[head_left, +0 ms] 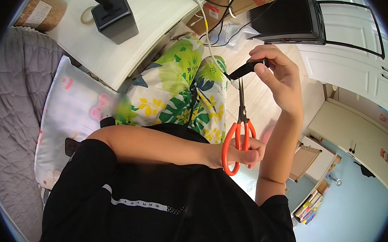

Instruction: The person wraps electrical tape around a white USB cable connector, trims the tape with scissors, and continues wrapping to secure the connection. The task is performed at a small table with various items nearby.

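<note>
My left hand (pixel 254 153) is closed around the orange-red handles of a pair of scissors (pixel 242 112), its arm stretched across my body. The dark blades point away from me and look nearly together. Their tips reach the lower edge of a black flat strip (pixel 243 71). My right hand (pixel 283 77) is raised on the right and pinches the strip's right end between thumb and fingers. A white cable (pixel 211 48) runs down to the strip's left end; whether it joins the strip, I cannot tell.
A white desk (pixel 161 15) bears a dark box-shaped device (pixel 116 19) with a strap and a tape roll (pixel 88 15). Beyond my patterned trousers (pixel 174 88) are a cardboard box (pixel 242 5), tangled cables and a black suitcase (pixel 289 17). A phone (pixel 71 147) lies at left on the pale cushion (pixel 75 108).
</note>
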{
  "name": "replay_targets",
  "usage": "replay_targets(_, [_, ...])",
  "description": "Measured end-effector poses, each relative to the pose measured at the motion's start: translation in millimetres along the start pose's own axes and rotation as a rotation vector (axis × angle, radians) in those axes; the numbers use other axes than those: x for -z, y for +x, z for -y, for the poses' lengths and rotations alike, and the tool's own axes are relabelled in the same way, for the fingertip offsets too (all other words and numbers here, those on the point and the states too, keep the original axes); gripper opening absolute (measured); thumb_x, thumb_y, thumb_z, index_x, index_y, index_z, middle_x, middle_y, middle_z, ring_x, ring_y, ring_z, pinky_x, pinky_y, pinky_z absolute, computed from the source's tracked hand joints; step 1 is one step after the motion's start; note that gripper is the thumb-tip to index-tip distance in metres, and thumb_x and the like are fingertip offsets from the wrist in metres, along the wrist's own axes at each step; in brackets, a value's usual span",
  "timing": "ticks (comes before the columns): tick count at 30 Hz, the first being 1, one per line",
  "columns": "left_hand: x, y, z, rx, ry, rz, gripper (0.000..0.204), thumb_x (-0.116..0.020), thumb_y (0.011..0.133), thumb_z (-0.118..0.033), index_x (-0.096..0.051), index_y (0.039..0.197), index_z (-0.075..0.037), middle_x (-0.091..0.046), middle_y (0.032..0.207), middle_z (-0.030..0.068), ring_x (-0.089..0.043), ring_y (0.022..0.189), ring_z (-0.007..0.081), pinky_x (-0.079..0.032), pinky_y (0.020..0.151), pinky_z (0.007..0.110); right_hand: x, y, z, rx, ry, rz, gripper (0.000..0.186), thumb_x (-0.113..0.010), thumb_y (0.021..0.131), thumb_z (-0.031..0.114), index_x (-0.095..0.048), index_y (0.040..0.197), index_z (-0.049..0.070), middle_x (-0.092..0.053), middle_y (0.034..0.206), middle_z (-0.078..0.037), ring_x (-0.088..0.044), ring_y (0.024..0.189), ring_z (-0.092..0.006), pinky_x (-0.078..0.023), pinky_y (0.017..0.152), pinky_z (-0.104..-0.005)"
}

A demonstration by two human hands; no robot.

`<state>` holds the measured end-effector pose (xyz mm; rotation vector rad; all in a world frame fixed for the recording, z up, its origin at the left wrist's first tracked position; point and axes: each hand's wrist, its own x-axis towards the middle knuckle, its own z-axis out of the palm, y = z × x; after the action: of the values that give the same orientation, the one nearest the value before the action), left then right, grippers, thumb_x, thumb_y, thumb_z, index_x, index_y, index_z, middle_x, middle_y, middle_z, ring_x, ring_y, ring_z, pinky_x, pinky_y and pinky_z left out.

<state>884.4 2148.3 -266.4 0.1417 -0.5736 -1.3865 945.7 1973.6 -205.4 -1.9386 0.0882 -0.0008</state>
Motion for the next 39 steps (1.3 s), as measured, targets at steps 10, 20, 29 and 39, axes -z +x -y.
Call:
replay_targets(10, [7.6, 19.5, 11.1, 0.002, 0.088, 0.072, 0.054, -0.058, 0.084, -0.062, -0.051, 0.082, -0.009, -0.045, 0.085, 0.0005, -0.044, 0.076, 0.0109, -0.036, 0.068, 0.026, 8.1, -5.7, 11.8, 0.006, -0.008, -0.018, 0.016, -0.070, 0.084, 0.007, -0.065, 0.098, 0.003, -0.061, 0.100, -0.005, -0.056, 0.095, -0.0151, -0.043, 0.088, -0.0300])
replay_targets(20, [8.5, 20.7, 11.5, -0.010, 0.073, 0.019, 0.049, -0.068, 0.082, -0.056, -0.054, 0.081, -0.009, -0.050, 0.075, -0.0030, -0.047, 0.072, 0.0071, -0.037, 0.064, 0.024, 1.6, -10.3, 6.4, 0.000, 0.047, -0.016, 0.016, -0.071, 0.084, 0.007, -0.065, 0.098, 0.002, -0.060, 0.100, -0.006, -0.056, 0.095, -0.0159, -0.043, 0.088, -0.0301])
replay_targets(29, [11.3, 21.4, 9.8, -0.033, 0.097, 0.015, 0.050, -0.068, 0.082, -0.057, -0.052, 0.082, -0.009, -0.051, 0.077, -0.0027, -0.047, 0.073, 0.0067, -0.038, 0.065, 0.024, 1.7, -14.7, 4.8, -0.012, 0.070, -0.019, 0.017, -0.071, 0.083, 0.008, -0.065, 0.098, 0.002, -0.060, 0.102, -0.006, -0.055, 0.096, -0.0161, -0.042, 0.088, -0.0302])
replay_targets(39, [20.4, 21.7, 10.1, -0.037, 0.106, 0.012, 0.051, -0.067, 0.081, -0.058, -0.054, 0.084, -0.009, -0.052, 0.078, -0.0018, -0.048, 0.073, 0.0075, -0.038, 0.065, 0.025, 0.7, -13.9, 2.4, -0.007, 0.097, -0.016, 0.017, -0.071, 0.082, 0.006, -0.065, 0.097, 0.001, -0.059, 0.104, -0.008, -0.055, 0.096, -0.0165, -0.042, 0.087, -0.0302])
